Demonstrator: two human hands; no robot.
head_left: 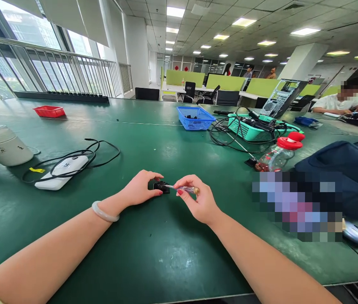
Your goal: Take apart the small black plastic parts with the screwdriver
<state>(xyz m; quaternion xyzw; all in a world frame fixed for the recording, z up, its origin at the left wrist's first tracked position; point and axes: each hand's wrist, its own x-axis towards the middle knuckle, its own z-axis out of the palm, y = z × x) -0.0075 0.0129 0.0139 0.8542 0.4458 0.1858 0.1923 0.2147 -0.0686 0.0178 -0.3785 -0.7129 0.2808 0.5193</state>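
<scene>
Small black part (162, 188) on the green tabletop (153, 253) before me, pinched between thumb and fingers of my left hand (139, 188), my right hand (202, 202) closed around a screwdriver (189, 189), its shaft reaching the part

This is an open-plan office, and one part of it serves also like a small workshop. Under the tiled ceiling (217, 26), which carries rectangular light panels (175, 12) (several of them are lit, although daylight also enters), there stand white desks (173, 88), lime-green partitions (185, 78) and black office chairs (189, 89). At the left side are large windows (30, 26) with pale blinds (87, 21) and a metal railing (80, 67). The workshop character is visible on the green-topped table (128, 257): a computer case (278, 100), a turquoise basket (251, 133) with black cables (256, 123), and a screwdriver (189, 189).
</scene>
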